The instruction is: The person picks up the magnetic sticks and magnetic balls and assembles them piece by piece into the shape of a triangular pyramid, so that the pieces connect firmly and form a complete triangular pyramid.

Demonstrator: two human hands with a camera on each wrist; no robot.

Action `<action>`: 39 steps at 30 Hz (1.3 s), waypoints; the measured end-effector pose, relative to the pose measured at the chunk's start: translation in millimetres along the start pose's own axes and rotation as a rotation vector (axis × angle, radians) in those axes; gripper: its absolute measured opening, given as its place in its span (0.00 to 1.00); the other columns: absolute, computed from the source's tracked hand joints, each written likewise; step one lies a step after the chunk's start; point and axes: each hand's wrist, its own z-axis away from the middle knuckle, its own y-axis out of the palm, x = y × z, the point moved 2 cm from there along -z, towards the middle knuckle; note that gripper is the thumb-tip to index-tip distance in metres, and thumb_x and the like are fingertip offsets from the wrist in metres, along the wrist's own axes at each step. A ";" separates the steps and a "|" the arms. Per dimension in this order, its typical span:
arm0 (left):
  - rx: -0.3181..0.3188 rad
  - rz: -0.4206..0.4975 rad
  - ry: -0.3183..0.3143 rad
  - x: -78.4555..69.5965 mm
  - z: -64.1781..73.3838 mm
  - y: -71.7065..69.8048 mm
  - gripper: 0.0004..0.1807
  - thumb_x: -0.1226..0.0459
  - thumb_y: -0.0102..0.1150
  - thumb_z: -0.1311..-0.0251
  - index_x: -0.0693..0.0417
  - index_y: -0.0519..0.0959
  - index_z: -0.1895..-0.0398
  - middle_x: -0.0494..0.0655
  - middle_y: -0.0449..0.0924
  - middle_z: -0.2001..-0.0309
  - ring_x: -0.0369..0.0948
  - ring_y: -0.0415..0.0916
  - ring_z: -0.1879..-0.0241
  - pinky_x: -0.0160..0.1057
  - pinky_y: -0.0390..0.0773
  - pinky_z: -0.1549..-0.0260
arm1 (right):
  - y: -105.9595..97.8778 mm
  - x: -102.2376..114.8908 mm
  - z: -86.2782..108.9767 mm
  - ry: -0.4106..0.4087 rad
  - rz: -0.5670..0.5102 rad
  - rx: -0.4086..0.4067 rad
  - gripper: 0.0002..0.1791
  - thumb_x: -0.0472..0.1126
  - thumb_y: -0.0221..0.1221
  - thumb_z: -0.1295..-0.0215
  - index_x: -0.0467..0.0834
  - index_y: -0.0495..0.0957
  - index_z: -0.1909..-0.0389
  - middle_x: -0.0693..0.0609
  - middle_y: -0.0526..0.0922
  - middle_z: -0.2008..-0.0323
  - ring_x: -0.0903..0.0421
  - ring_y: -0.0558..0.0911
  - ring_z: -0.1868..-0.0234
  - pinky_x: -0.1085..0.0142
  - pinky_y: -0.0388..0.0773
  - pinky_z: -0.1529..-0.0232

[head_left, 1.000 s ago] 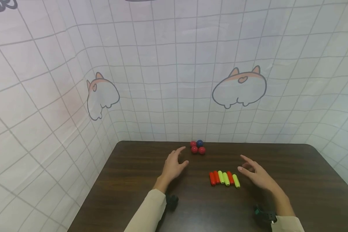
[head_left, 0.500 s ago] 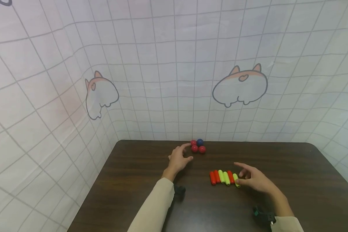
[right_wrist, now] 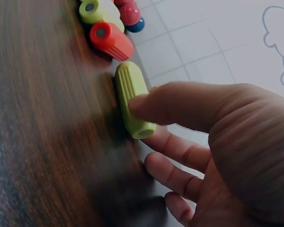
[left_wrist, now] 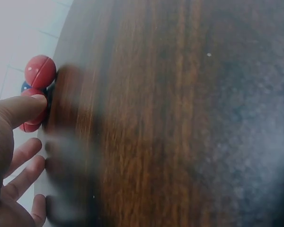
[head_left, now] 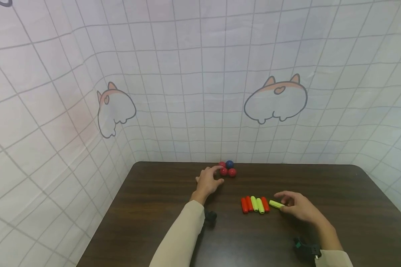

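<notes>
My right hand (head_left: 299,207) pinches a yellow-green magnetic rod (right_wrist: 130,90) between thumb and fingers. The rod is ribbed, with a grey disc in its end, and points left toward a row of rods. That row has red rods (head_left: 244,205) and yellow-green rods (head_left: 260,206) side by side. At the far edge, my left hand (head_left: 207,181) reaches toward a cluster of red balls (head_left: 232,172) and one dark blue ball (head_left: 230,164). Its index fingertip is right at the nearest red balls, thumb spread apart from it. In the left wrist view, the thumb overlaps a red ball (left_wrist: 40,72).
The dark wood-grain table (head_left: 147,207) has rounded far corners. Behind it and at its sides hangs a white gridded cloth (head_left: 187,92) with cartoon animal drawings. Dark wrist devices (head_left: 305,247) sit under both forearms.
My right hand has taken the rightmost yellow-green rod and turned it away from the row. The left hand has moved right and forward to the balls.
</notes>
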 end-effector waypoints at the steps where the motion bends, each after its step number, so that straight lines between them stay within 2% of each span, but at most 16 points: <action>1: 0.000 -0.005 0.001 -0.8 0.1 -0.4 0.29 0.57 0.73 0.40 0.33 0.77 0.34 0.49 0.81 0.48 0.48 0.73 0.44 0.61 0.65 0.47 | 0.1 -0.4 0.4 0.001 0.002 0.003 0.22 0.33 0.67 0.39 0.39 0.80 0.42 0.48 0.79 0.63 0.61 0.73 0.71 0.67 0.71 0.70; 8: 0.017 -0.081 0.023 -5.6 -2.2 -1.2 0.31 0.56 0.72 0.39 0.30 0.75 0.32 0.49 0.80 0.46 0.50 0.74 0.44 0.65 0.65 0.43 | 1.3 -2.6 2.3 0.010 0.019 -0.008 0.17 0.34 0.67 0.37 0.41 0.82 0.46 0.50 0.79 0.65 0.61 0.72 0.72 0.67 0.70 0.70; 15: 0.041 -0.144 0.045 -8.2 -3.5 -1.4 0.29 0.54 0.70 0.37 0.30 0.76 0.33 0.49 0.79 0.47 0.49 0.73 0.46 0.63 0.66 0.46 | -0.4 -3.3 3.5 0.016 0.032 -0.012 0.16 0.35 0.65 0.35 0.43 0.82 0.46 0.51 0.78 0.65 0.60 0.72 0.71 0.67 0.69 0.70; 26: 0.011 -0.075 0.029 -8.9 -2.2 -5.8 0.25 0.54 0.72 0.39 0.40 0.77 0.40 0.45 0.82 0.43 0.49 0.75 0.41 0.65 0.65 0.42 | -3.0 -4.8 2.0 0.018 0.029 -0.005 0.17 0.34 0.65 0.36 0.43 0.82 0.46 0.50 0.78 0.65 0.59 0.73 0.70 0.67 0.69 0.68; 39: -0.018 -0.071 0.022 -6.8 -6.2 -0.8 0.21 0.54 0.71 0.38 0.41 0.78 0.44 0.45 0.84 0.44 0.49 0.76 0.43 0.64 0.66 0.44 | -2.1 -5.2 2.8 0.023 0.020 -0.001 0.16 0.36 0.66 0.35 0.43 0.82 0.46 0.50 0.78 0.65 0.59 0.73 0.68 0.67 0.70 0.67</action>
